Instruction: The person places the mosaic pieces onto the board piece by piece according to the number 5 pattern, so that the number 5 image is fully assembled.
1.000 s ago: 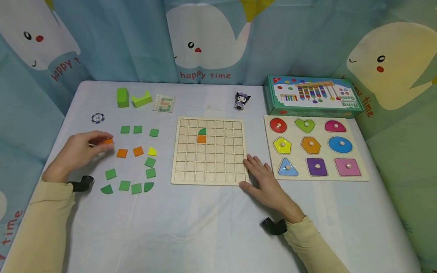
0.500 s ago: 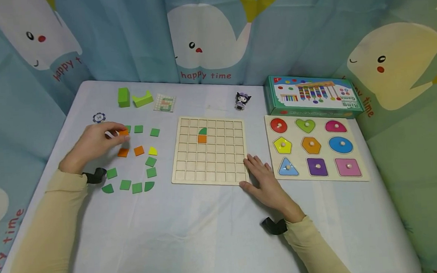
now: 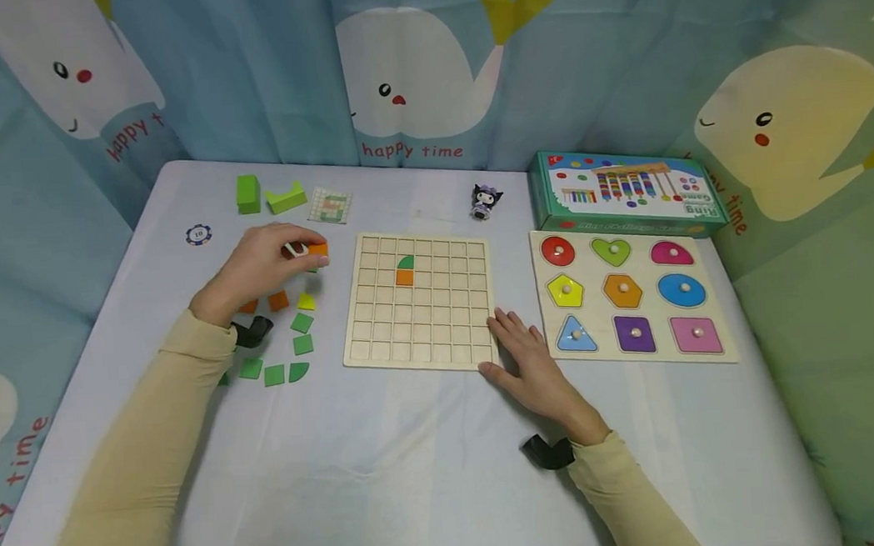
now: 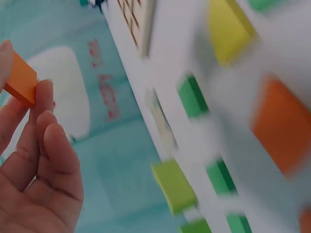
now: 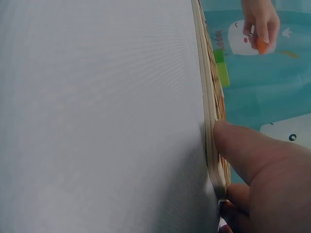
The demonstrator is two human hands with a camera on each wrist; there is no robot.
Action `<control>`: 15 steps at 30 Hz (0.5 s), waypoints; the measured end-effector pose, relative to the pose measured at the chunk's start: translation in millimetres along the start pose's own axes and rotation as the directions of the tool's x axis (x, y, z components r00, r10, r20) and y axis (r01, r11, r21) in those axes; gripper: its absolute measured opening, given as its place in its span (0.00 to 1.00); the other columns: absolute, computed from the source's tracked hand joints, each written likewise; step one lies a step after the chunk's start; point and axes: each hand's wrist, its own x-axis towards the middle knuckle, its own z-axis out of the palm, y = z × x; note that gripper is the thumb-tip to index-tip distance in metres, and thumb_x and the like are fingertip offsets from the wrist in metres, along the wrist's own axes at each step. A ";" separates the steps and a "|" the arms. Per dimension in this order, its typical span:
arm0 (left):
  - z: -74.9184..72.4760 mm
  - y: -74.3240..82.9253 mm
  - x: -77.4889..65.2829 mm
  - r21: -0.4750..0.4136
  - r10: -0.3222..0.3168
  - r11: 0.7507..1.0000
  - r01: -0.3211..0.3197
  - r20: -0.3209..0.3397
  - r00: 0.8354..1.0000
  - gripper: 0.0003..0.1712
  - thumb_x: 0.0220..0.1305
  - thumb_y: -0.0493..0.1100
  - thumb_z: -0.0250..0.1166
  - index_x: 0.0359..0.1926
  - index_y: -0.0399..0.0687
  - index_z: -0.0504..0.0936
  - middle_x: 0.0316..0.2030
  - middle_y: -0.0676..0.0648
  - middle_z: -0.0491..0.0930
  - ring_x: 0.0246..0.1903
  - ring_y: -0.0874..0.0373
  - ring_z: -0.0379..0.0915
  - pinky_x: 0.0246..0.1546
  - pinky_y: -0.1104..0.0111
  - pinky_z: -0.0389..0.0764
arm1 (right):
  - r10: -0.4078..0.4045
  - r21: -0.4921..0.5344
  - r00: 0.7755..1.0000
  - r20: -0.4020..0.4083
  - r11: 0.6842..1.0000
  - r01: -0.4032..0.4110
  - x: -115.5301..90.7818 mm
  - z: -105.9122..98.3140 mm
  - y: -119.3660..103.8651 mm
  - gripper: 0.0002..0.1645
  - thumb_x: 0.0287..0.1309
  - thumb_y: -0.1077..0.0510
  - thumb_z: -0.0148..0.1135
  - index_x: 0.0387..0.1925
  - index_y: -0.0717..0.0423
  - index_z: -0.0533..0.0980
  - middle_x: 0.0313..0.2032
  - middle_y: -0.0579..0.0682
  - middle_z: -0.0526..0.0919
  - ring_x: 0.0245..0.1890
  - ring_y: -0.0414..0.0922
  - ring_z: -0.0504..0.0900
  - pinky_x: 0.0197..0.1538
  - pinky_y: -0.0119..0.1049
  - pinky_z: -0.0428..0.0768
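My left hand [image 3: 266, 257] pinches an orange square tile [image 4: 22, 80] between thumb and fingers, held above the table left of the wooden grid board [image 3: 418, 324]. On the board, a green quarter-round tile [image 3: 405, 262] sits directly above an orange square tile [image 3: 404, 277]. My right hand [image 3: 525, 364] rests at the board's lower right edge, its fingers spread along the side; in the right wrist view the thumb [image 5: 243, 145] touches the rim. Below the left hand lie loose tiles, among them a yellow quarter-round tile [image 3: 307, 302] and a green square tile [image 3: 303, 345]; some are hidden by the arm.
At the back left are a green block [image 3: 248, 194], a notched green block [image 3: 285, 199], a pattern card [image 3: 329, 205] and a poker chip [image 3: 198, 235]. A small figurine [image 3: 484, 202] stands behind the board. On the right are a knobbed shape puzzle [image 3: 599, 351] and a toy box [image 3: 627, 194].
My left hand has carried the orange square tile rightward, from the left end of the loose tiles toward the grid board. The right hand has stayed at the board's edge.
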 end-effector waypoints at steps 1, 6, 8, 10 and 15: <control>3.0 5.0 4.0 0.001 0.015 1.000 -0.015 0.006 1.000 0.21 0.61 0.49 0.71 0.51 0.43 0.84 0.44 0.46 0.82 0.41 0.53 0.73 0.41 0.59 0.76 | 0.000 0.001 1.000 -0.001 1.000 0.000 0.0 -0.3 -0.6 0.45 0.62 0.48 0.66 0.73 0.62 0.58 0.73 0.57 0.53 0.74 0.55 0.45 0.69 0.59 0.40; 20.1 25.3 21.8 -0.013 0.109 0.994 -0.108 0.061 0.992 0.19 0.61 0.46 0.71 0.50 0.42 0.84 0.45 0.46 0.82 0.42 0.50 0.72 0.41 0.59 0.75 | 0.001 0.003 1.000 0.000 1.000 -0.001 0.1 -0.6 -2.2 0.45 0.62 0.49 0.67 0.72 0.62 0.58 0.73 0.58 0.54 0.74 0.55 0.45 0.69 0.59 0.40; 27.8 32.0 27.4 -0.023 0.146 0.989 -0.144 0.092 0.985 0.18 0.60 0.46 0.71 0.49 0.41 0.84 0.44 0.46 0.82 0.42 0.50 0.72 0.41 0.59 0.75 | 0.003 0.004 1.000 0.002 1.000 -0.003 0.0 -0.8 -2.0 0.45 0.62 0.49 0.67 0.72 0.62 0.58 0.73 0.58 0.54 0.74 0.55 0.45 0.69 0.59 0.40; 35.8 37.5 31.7 -0.038 0.178 0.984 -0.174 0.123 0.976 0.18 0.60 0.45 0.71 0.49 0.41 0.85 0.44 0.46 0.81 0.41 0.50 0.72 0.41 0.59 0.74 | 0.004 0.004 1.000 0.005 1.000 -0.004 0.2 -0.8 -1.7 0.45 0.62 0.49 0.66 0.72 0.62 0.58 0.73 0.58 0.53 0.74 0.55 0.45 0.69 0.59 0.40; 56.3 45.4 40.2 -0.051 0.229 0.974 -0.223 0.188 0.955 0.18 0.60 0.46 0.72 0.48 0.42 0.85 0.44 0.46 0.81 0.43 0.49 0.71 0.44 0.59 0.72 | 0.006 0.000 1.000 0.002 1.000 -0.006 -0.2 -1.1 -1.5 0.45 0.62 0.49 0.66 0.73 0.61 0.58 0.73 0.57 0.53 0.74 0.54 0.45 0.69 0.59 0.40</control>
